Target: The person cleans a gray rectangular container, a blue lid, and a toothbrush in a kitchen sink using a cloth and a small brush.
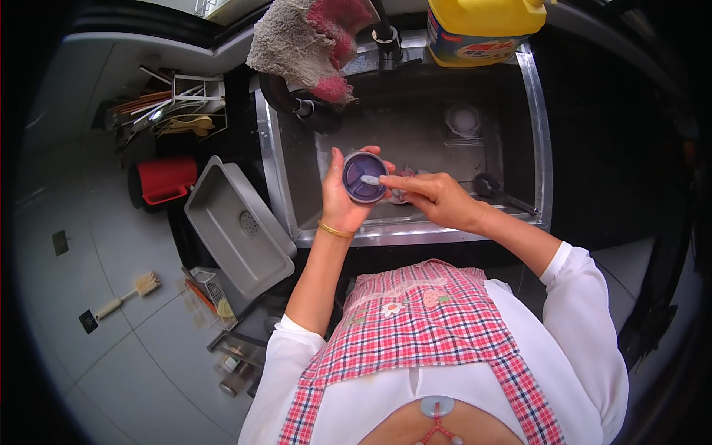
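Over the steel sink, my left hand holds a small round purple container with its face turned up. Ridges split its inside into sections. My right hand pinches a small whitish oval piece against or just above that face; contact is hard to tell. Below the right fingers, a crumpled, partly clear item with pinkish patches is mostly covered by the hand.
A black faucet and a grey-and-pink cloth rise behind the sink. At back right stands a yellow jug. Left are a grey drain basket, a red pitcher and a utensil rack. A dark round object lies in the sink.
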Tool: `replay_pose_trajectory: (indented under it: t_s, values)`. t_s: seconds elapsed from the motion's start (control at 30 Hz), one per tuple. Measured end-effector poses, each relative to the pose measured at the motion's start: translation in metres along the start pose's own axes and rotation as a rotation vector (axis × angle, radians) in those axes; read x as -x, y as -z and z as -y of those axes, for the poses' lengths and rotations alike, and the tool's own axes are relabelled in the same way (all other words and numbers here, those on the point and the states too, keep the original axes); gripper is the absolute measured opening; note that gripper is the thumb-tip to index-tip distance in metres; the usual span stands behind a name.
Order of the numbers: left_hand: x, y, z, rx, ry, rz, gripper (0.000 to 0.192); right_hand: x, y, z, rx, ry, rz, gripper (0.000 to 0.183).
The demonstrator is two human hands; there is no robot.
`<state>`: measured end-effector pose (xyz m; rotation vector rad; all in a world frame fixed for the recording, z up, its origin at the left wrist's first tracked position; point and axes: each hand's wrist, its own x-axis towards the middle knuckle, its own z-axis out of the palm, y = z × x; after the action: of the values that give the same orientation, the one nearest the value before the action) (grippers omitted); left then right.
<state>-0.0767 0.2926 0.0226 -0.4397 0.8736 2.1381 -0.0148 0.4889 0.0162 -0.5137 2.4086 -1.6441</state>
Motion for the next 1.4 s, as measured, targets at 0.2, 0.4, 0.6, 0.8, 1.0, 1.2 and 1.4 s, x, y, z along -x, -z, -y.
replay_pose_trajectory:
  t_s: [0.2, 0.4, 0.6, 0.8, 1.0, 1.2, 1.4]
  values:
    - [-0.005, 0.011, -0.007, -0.001, -0.104, 0.008, 0.067, 0.006, -0.012, 0.006, -0.147, -0.073, 0.007, 0.049]
    - [0.000, 0.009, 0.001, 0.057, -0.026, 0.006, 0.069, -0.006, -0.012, 0.006, -0.152, -0.054, 0.104, 0.047]
    - [0.004, 0.009, 0.001, 0.090, -0.016, -0.014, 0.067, 0.008, 0.001, 0.000, -0.064, 0.022, 0.099, 0.052]
    - [0.002, 0.012, 0.004, 0.131, 0.071, 0.017, 0.069, 0.002, -0.009, -0.006, -0.002, 0.118, 0.068, 0.054]
    - [-0.001, 0.019, 0.006, 0.100, 0.135, 0.056, 0.069, 0.007, 0.015, -0.018, 0.223, 0.135, 0.247, 0.060]
    - [0.003, 0.006, -0.001, 0.043, 0.123, 0.033, 0.067, 0.012, 0.015, -0.019, 0.283, 0.113, 0.264, 0.068]
    - [0.000, 0.019, 0.002, 0.026, 0.067, 0.037, 0.067, 0.004, 0.013, -0.013, 0.136, 0.024, 0.269, 0.058]
